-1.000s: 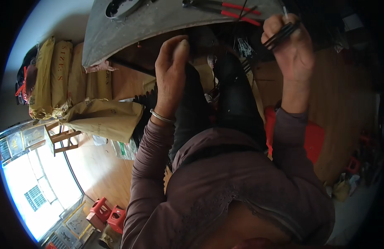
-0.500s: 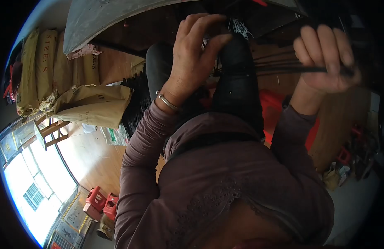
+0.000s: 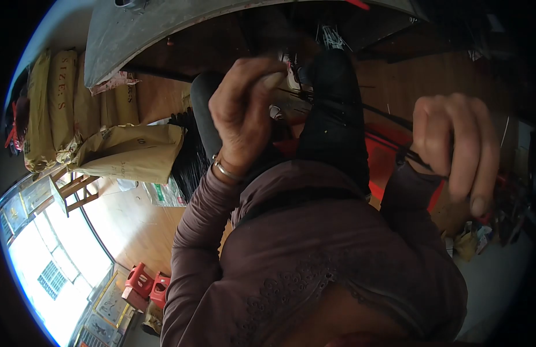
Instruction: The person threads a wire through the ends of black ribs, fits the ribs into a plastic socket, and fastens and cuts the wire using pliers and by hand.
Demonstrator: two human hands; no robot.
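My left hand [image 3: 240,113], with a bangle at its wrist, is raised above my left leg. Its fingers are curled in against the thumb, and anything between them is too small to make out. On the right, my right hand [image 3: 456,144] has its fingers bent down around several long, thin black strands [image 3: 386,139]. The strands run from over my right knee to the hand; their hold at the palm is partly hidden. Between my legs lie more dark strands, partly in shadow. A bundle of thin white pieces [image 3: 333,38] is beyond my right knee.
A grey table [image 3: 164,20] curves across the top. Yellow-brown sacks [image 3: 62,104] stand at the left, beside a pile of black strands [image 3: 190,153] and a wooden stool [image 3: 74,188]. Red stools [image 3: 139,280] are lower left. Something red [image 3: 381,159] lies by my right leg.
The right hand has come down towards my body, with the strands now slanting down to it. My left hand has moved left and its fingers have closed. The view has shifted away from the tabletop pliers.
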